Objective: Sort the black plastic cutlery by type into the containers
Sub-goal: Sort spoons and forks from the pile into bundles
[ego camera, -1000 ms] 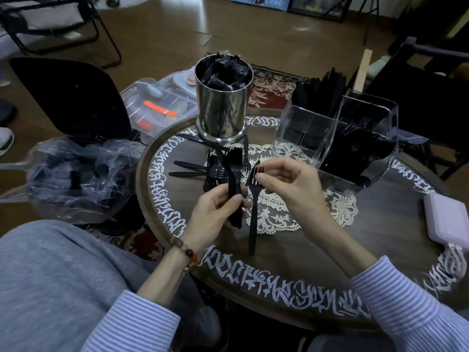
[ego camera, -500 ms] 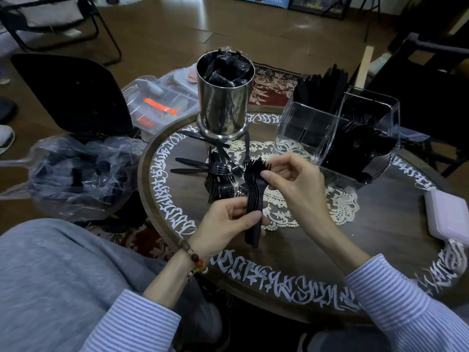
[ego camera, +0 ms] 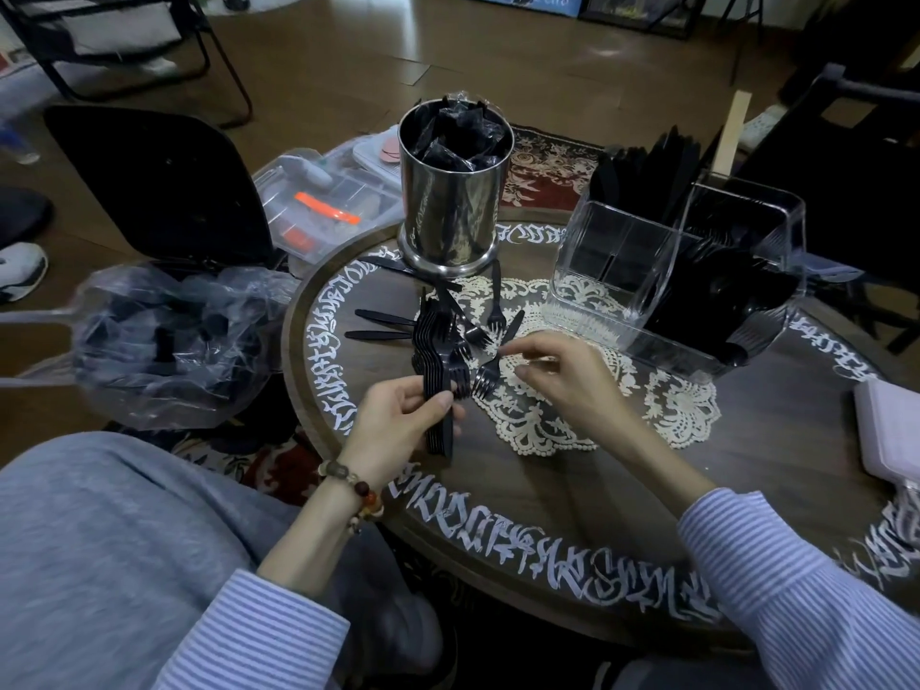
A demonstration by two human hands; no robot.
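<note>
left hand (ego camera: 398, 420) gripped stacked forks (ego camera: 438, 351); right hand (ego camera: 557, 376) apparently pinched a loose fork (ego camera: 484, 380); white table (ego camera: 622, 495) rim lettering unreadable.

Forks (ego camera: 438, 361): black plastic, faintly glossy, gripped between left-hand fingers (ego camera: 440, 403). Canister (ego camera: 450, 211): polished metal, mirror-bright, beyond the fingertips. Organiser (ego camera: 647, 271): clear glossy plastic. Doily (ego camera: 547, 420): white lace, under right-hand fingers (ego camera: 527, 348). Tabletop (ego camera: 622, 495): dark wood, white-painted lettering.
</note>
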